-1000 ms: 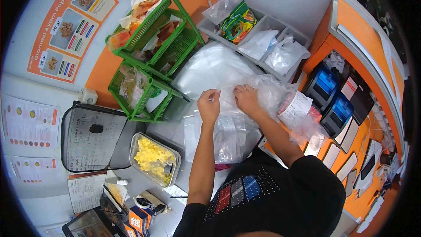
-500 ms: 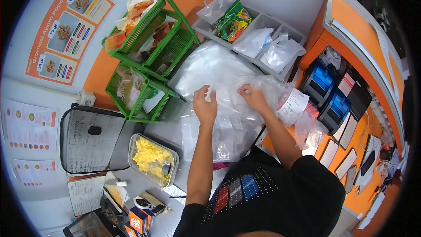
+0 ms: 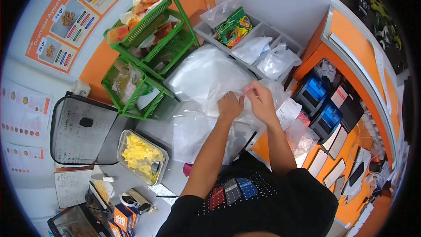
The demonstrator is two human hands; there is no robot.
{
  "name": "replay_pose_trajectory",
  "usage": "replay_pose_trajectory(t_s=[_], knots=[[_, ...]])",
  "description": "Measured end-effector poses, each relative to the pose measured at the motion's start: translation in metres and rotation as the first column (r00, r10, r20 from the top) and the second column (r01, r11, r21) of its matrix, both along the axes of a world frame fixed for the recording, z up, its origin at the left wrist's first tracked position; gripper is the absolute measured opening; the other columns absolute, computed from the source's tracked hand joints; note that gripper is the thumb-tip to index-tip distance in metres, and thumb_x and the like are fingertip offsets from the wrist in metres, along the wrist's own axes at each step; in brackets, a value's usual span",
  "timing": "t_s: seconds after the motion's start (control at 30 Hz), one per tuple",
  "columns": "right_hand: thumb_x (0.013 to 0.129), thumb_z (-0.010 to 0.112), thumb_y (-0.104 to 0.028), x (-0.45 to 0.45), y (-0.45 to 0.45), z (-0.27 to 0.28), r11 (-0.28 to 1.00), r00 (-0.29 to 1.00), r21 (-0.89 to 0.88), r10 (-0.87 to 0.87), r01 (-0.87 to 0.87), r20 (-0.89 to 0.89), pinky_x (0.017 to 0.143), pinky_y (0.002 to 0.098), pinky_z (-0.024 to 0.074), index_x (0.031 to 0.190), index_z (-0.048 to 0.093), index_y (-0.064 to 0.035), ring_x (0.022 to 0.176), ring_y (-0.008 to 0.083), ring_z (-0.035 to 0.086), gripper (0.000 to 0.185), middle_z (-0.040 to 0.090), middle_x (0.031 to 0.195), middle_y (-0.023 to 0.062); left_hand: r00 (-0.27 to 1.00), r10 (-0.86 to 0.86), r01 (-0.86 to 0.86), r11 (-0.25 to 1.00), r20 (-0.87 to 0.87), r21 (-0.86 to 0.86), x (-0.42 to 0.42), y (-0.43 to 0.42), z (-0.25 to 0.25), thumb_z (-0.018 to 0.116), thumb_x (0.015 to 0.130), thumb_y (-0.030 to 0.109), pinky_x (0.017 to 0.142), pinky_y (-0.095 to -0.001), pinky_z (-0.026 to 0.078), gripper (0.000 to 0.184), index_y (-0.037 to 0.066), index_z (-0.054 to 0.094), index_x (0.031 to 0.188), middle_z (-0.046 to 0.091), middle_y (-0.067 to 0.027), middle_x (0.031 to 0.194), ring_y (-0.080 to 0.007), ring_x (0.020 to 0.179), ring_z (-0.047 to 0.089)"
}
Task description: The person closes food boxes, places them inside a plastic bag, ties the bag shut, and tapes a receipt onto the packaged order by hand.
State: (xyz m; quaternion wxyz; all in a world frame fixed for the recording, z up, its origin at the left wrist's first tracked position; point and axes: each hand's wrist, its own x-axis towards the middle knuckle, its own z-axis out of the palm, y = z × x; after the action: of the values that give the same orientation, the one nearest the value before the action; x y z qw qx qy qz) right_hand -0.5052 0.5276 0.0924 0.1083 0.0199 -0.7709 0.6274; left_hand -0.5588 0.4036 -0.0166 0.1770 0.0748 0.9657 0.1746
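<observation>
Clear plastic bags lie in a stack on the counter in front of me. My left hand reaches into the mouth of a thin clear bag, its fingers partly veiled by the film. Beside it, my right hand pinches the edge of the same bag between thumb and fingers. Smaller clear bags lie flat to the left of my forearm. A red bundle with a white printed receipt sits right of my right hand.
Green baskets stand at the back left, near a grey divided tray of bags. A tub of yellow food sits at the left. Phones and blue-screened devices occupy the orange shelf on the right.
My left hand has moved right and gone into the bag's opening. My right hand has turned upward and now pinches the bag's edge. The camera view has shifted slightly.
</observation>
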Motion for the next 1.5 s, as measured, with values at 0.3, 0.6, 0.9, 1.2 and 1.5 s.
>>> replay_pose_trajectory(t_s=[0.3, 0.6, 0.9, 1.2, 1.5], knots=[[0.102, 0.049, -0.014, 0.061, 0.044, 0.09, 0.807, 0.842, -0.578, -0.392, 0.122, -0.371, 0.072, 0.0301, 0.046, 0.093, 0.056, -0.0028, 0.076, 0.0165, 0.055, 0.015, 0.059, 0.088, 0.0081, 0.999, 0.029, -0.03, 0.997, 0.015, 0.069, -0.018, -0.011, -0.024, 0.066, 0.086, 0.036, 0.102, -0.0454, 0.046, 0.051, 0.002, 0.063, 0.124, 0.062, -0.0189, 0.13, -0.0337, 0.125, 0.056], [0.106, 0.047, -0.027, 0.124, 0.131, 0.122, 0.596, 0.525, -0.631, -0.785, 0.497, -0.327, 0.081, 0.0295, 0.0527, 0.121, 0.056, 0.0026, 0.093, 0.0167, 0.064, 0.035, 0.064, 0.109, 0.0125, 0.977, -0.155, -0.004, 0.681, 0.15, 0.732, 0.034, -0.011, 0.021, 0.054, 0.092, 0.058, 0.103, -0.0479, 0.044, 0.076, 0.001, 0.047, 0.141, 0.06, -0.018, 0.133, -0.0329, 0.126, 0.055], [0.1, 0.055, -0.026, 0.137, 0.123, 0.106, 0.792, 0.593, -0.063, -0.504, 0.607, -0.628, 0.088, 0.0312, 0.0518, 0.135, 0.051, 0.005, 0.101, 0.0162, 0.062, 0.047, 0.062, 0.121, 0.0137, 0.669, -0.743, -0.68, -0.597, 0.025, 0.425, 0.096, -0.028, 0.067, 0.035, 0.077, 0.092, 0.113, -0.0553, 0.029, 0.109, 0.007, 0.045, 0.145, 0.047, -0.0172, 0.147, -0.0347, 0.135, 0.044], [0.092, 0.06, -0.037, 0.116, 0.142, 0.087, 0.67, 0.796, 0.562, -0.071, 0.484, -0.601, 0.072, 0.0332, 0.048, 0.118, 0.055, -0.001, 0.082, 0.0205, 0.06, 0.044, 0.06, 0.098, 0.0112, 0.729, -0.646, -0.604, -0.763, -0.226, 0.23, 0.153, -0.088, 0.067, 0.042, 0.072, 0.093, 0.099, -0.0632, 0.042, 0.117, 0.012, 0.025, 0.154, 0.056, -0.0254, 0.133, -0.042, 0.118, 0.056], [0.09, 0.059, -0.043, 0.137, 0.06, 0.096, 0.321, 0.546, 0.582, 0.202, 0.747, -0.813, 0.054, 0.0329, 0.0442, 0.097, 0.057, -0.0068, 0.057, 0.0192, 0.056, 0.037, 0.056, 0.07, 0.005, 0.928, -0.342, -0.249, -0.865, -0.149, 0.435, 0.276, -0.168, 0.105, 0.034, 0.057, 0.102, 0.061, -0.0609, 0.057, 0.149, -0.018, 0.021, 0.144, 0.056, -0.0362, 0.123, -0.0534, 0.084, 0.067]])
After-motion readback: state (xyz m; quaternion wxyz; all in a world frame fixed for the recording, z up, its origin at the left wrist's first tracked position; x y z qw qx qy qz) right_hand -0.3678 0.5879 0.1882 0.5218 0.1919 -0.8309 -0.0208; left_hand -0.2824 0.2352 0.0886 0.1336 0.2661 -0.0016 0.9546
